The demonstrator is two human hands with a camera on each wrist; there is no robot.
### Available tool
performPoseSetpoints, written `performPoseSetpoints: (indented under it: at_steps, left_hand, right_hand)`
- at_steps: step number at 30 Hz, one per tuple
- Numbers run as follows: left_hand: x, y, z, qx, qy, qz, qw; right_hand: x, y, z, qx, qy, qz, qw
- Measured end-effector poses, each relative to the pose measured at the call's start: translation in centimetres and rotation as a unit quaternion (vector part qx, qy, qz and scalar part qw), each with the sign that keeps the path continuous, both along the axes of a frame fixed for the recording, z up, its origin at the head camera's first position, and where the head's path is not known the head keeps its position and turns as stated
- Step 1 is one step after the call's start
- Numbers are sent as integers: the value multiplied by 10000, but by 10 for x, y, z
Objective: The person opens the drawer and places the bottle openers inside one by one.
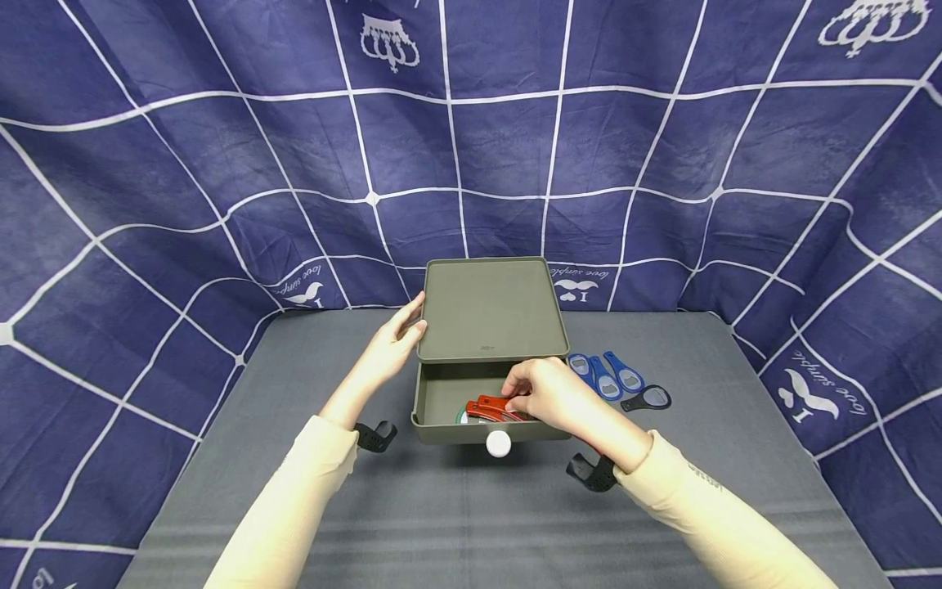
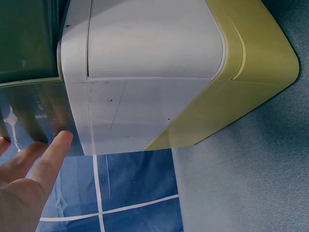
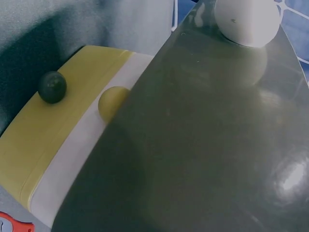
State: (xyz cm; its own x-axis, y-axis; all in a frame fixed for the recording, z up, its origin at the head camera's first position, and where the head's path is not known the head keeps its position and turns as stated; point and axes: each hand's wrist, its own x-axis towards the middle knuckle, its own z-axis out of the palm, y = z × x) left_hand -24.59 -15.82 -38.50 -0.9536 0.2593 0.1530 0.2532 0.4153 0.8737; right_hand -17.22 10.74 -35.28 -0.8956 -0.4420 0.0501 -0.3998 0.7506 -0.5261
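A stacked drawer box with a green top stands on the table, its top drawer pulled out. My left hand rests against the left side of the box, fingers extended; the left wrist view shows fingertips on the green wall. My right hand reaches into the drawer, thumb and fingers pinching at a red bottle opener. Several red openers lie overlapped there, beside a green-edged piece. The right wrist view has the drawer's green front but not the hand.
Several blue bottle openers and a black one lie right of the box. Another red piece shows on the table. A white knob juts from the drawer front. Below are white and yellow drawer levels.
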Motion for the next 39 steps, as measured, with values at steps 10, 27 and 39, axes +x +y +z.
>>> performPoseSetpoints:
  at_steps: [10,27,39]
  left_hand:
    - [0,0,-1,79,-25,-15,10000]
    - [2,-1,1,25,-25,33,10000]
    - [2,1,2,-17,-15,17,10000]
  right_hand:
    - [2,7,6,-487,-234,47,9985]
    - [21,26,36,-1480,-692,-153,9864]
    - [57,33,24,-2018,-1340,518,9688]
